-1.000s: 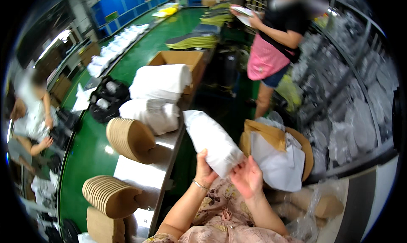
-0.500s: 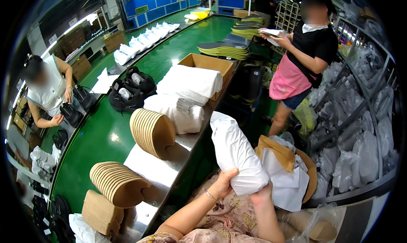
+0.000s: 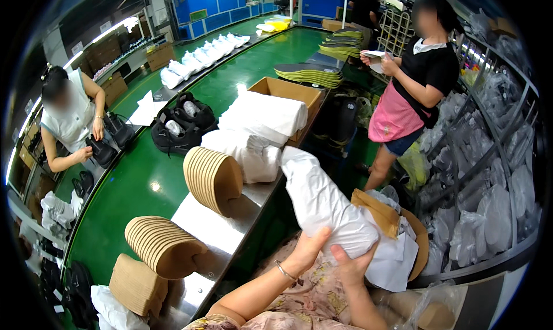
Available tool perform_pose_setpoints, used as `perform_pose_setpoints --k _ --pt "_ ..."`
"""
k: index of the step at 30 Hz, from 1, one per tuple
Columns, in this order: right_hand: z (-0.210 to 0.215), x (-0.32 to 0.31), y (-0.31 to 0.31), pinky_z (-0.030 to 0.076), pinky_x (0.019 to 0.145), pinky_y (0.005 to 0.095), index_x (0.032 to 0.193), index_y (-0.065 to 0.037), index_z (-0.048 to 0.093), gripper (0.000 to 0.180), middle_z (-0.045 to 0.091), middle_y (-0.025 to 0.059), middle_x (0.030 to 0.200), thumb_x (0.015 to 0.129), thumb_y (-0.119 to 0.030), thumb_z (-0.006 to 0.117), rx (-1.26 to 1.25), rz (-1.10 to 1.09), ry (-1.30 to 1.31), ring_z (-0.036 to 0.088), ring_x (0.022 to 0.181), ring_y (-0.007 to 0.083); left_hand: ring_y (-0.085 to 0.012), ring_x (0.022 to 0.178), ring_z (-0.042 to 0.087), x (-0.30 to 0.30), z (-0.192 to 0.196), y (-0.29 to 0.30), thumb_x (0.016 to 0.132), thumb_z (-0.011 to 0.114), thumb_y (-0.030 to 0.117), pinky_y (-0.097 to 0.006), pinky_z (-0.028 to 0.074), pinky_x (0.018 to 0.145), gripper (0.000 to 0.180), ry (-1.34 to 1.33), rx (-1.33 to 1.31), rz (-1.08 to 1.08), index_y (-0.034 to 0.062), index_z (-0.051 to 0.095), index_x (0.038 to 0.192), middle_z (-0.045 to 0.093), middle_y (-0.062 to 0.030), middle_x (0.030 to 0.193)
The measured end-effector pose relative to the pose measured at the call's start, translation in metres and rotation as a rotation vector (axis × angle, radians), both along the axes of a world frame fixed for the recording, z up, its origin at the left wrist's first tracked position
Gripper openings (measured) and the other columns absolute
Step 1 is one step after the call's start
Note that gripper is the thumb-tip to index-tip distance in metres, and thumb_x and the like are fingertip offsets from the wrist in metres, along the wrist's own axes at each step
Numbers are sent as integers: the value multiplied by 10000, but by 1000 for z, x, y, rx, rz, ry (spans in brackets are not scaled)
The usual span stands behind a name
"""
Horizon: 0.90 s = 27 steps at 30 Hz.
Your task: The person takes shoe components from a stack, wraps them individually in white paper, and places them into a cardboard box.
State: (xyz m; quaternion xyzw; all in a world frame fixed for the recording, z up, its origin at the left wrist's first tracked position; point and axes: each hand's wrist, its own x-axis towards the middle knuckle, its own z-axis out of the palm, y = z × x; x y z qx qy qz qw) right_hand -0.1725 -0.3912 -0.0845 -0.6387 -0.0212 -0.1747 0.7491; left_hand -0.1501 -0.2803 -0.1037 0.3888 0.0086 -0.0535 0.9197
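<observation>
A green table (image 3: pixel 135 200) is bordered by a metal ledge (image 3: pixel 199 223); white packages (image 3: pixel 262 118) are laid along it. Right of the ledge, a white-wrapped bundle (image 3: pixel 317 194) is held aslant. Its near end is gripped by the left hand (image 3: pixel 308 250) and right hand (image 3: pixel 352 265).

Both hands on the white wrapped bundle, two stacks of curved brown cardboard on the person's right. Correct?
One error: in the head view, the nearer curved stack and the farther curved stack sit on the person's left, not right. Rest holds: left hand and right hand are both on the white wrapped bundle.
</observation>
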Motion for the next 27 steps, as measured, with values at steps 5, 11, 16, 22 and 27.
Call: perform_pose_setpoints --k 5,11,16,22,27 --pt "23 6 -38 391 883 386 1263 2 287 849 424 169 1139 601 -126 803 -620 -165 -291 469 1017 271 -408 1198 385 2 59 33 819 635 192 -431 310 1006 653 -684 1426 849 -102 315 1307 401 -258 1290" --pt "64 24 -48 402 828 422 1211 -26 336 820 457 208 1100 558 -139 820 -767 161 -695 500 935 299 -367 1049 485 15 84 56 854 586 152 -379 394 912 492 -515 1264 604 -128 404 1215 470 -262 1137" --pt "81 61 -26 363 914 368 1240 -10 295 831 433 155 1120 588 -154 788 -470 166 -541 463 1015 243 -101 733 516 59 148 93 850 625 164 -223 426 656 333 -338 1005 629 -80 562 1067 562 -38 832" --pt "110 129 60 366 922 307 1157 1 377 684 453 106 1114 642 -194 784 -46 390 -297 463 1033 182 -130 658 605 129 184 175 856 627 190 -252 495 593 285 -155 465 416 -89 596 904 632 -86 815" --pt "98 177 117 367 934 335 1193 31 365 750 464 146 1134 638 -234 794 -61 422 -332 461 1061 222 -174 658 598 148 166 231 867 572 114 -330 500 605 154 -38 524 541 -34 587 827 604 -81 775"
